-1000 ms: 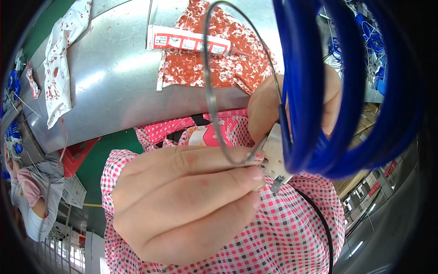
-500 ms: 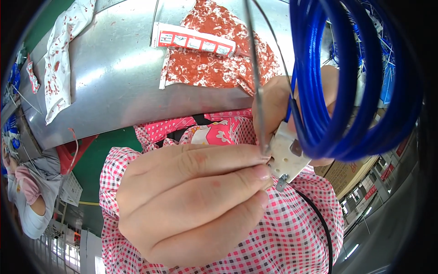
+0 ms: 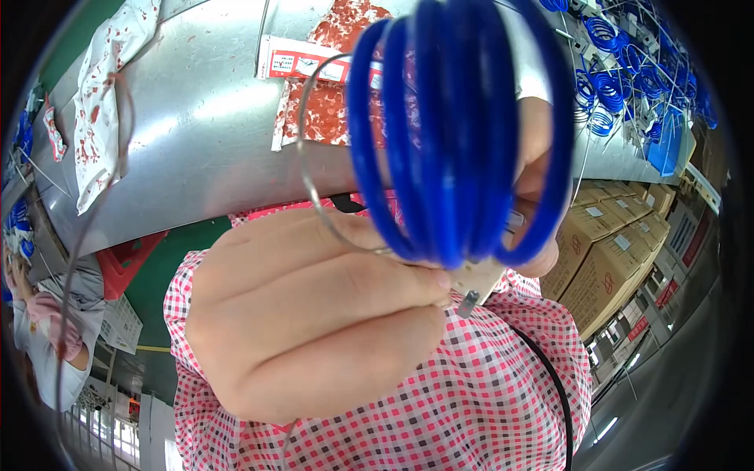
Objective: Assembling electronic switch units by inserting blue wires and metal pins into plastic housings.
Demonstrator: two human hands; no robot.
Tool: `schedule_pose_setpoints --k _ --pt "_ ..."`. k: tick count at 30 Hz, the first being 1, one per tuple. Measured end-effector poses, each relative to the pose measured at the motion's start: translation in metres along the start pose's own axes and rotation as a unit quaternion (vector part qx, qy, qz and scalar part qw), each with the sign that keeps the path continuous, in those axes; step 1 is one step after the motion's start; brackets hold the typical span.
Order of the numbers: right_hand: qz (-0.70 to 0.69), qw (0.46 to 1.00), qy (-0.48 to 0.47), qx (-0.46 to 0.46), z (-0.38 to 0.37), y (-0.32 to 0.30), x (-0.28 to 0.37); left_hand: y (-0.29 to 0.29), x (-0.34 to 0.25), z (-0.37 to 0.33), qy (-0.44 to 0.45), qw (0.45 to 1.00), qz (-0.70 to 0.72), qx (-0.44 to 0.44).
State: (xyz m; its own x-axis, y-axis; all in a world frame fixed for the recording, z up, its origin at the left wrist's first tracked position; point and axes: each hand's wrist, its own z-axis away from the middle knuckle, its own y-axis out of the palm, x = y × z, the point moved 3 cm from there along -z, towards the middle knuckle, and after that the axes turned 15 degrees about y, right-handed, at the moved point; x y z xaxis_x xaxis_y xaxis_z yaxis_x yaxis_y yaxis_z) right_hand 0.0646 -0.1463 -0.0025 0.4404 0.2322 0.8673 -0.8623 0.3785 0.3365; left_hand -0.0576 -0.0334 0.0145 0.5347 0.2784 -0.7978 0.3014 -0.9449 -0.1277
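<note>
Here, the left hand (image 3: 314, 322), its fingers pinched together, holds a thin metal wire (image 3: 314, 193) beside a pale perforated bracket (image 3: 481, 276); the right hand (image 3: 536, 133), partly hidden behind blue coiled tubing (image 3: 452, 157), apparently grips the bracket above a checked garment (image 3: 503, 377), near the bench (image 3: 196, 149).
</note>
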Motion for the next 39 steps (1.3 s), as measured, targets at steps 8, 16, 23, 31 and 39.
schedule_pose_setpoints --k 8,16,23,31,39 --pt "-0.057 0.99 -0.109 0.07 -0.011 -0.002 -0.033 -0.002 0.003 0.0 -0.029 0.999 0.016 0.019" --pt "-0.1 0.986 -0.131 0.032 -0.006 -0.001 -0.037 0.005 0.014 0.004 -0.001 1.0 0.024 0.007" --pt "-0.146 0.987 -0.07 0.007 -0.005 0.003 -0.038 0.005 0.018 0.001 0.01 0.999 0.039 -0.02" --pt "-0.198 0.978 -0.065 0.005 -0.011 0.003 -0.036 0.003 0.016 0.006 -0.014 0.998 0.057 -0.031" --pt "-0.236 0.971 -0.017 0.017 -0.012 0.003 -0.038 0.008 0.013 0.003 -0.054 0.994 0.069 -0.068"
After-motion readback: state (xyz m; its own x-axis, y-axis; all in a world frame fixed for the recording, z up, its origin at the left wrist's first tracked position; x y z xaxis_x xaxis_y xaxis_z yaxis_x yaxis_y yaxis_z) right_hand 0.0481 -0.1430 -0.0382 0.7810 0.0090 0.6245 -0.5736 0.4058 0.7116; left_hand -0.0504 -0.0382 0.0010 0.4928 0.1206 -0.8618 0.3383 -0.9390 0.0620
